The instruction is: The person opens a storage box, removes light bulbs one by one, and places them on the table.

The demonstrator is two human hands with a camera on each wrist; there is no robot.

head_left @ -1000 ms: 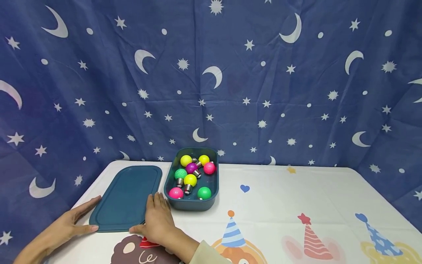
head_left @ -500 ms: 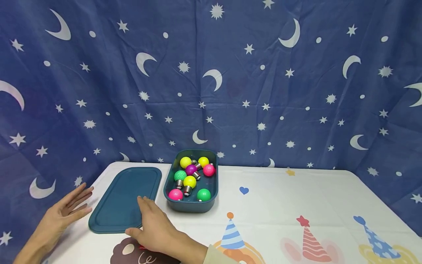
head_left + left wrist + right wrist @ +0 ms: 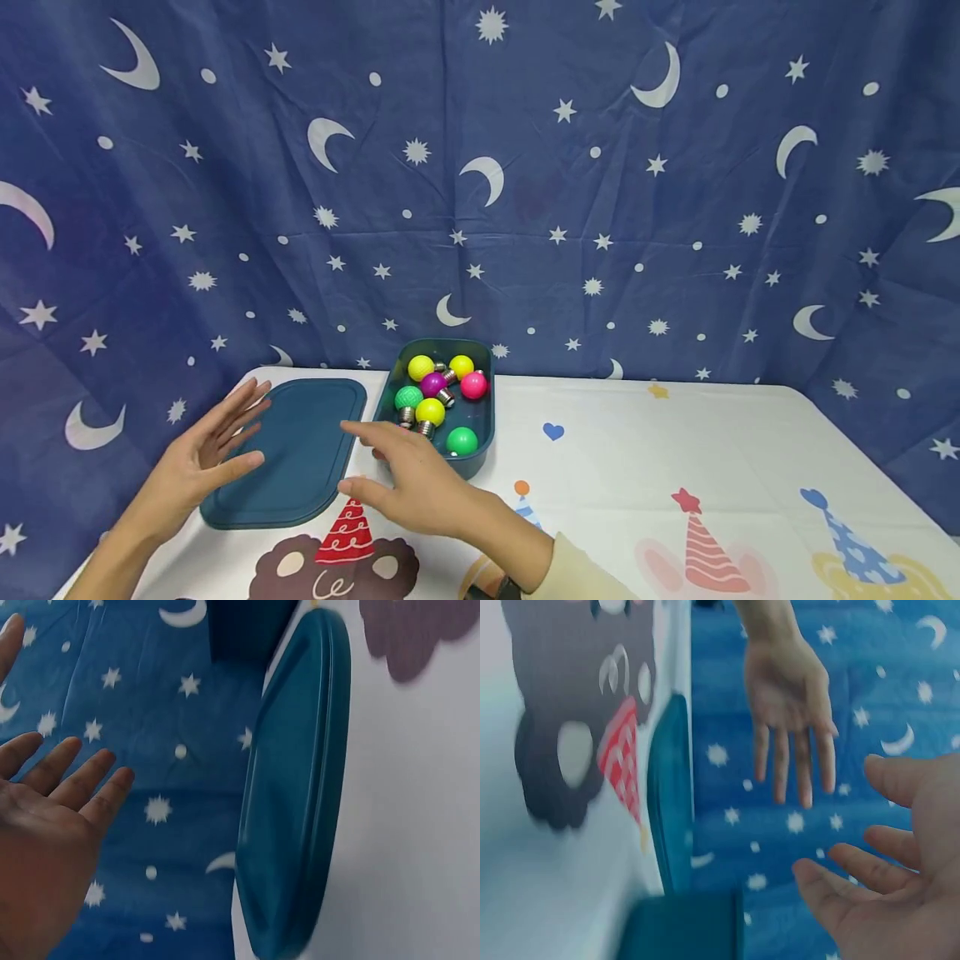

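Note:
A flat dark teal lid [image 3: 300, 450] lies on the white cloth at the left of the table. My left hand [image 3: 198, 462] hovers at its left side, fingers spread and straight, overlapping the lid's edge in the head view. The right hand [image 3: 420, 479] is raised between the lid and a teal box [image 3: 480, 458], palm facing left, holding nothing. Inside the box lie several coloured light bulbs, among them a green bulb [image 3: 462, 441], a purple bulb [image 3: 433, 384] and a yellow bulb [image 3: 430, 412]. My right hand hides the box's near left corner. In the left wrist view, the lid [image 3: 292, 795] stands apart from the fingers.
The white tablecloth [image 3: 637, 450] carries printed party-hat animals and a blue heart. Behind the table hangs a blue curtain [image 3: 540, 192] with moons and stars, close to the box's back edge.
Both hands have come off the lid and lifted. The right hand has moved right toward the box, the left up and rightward over the lid's edge. Lid and box stay put.

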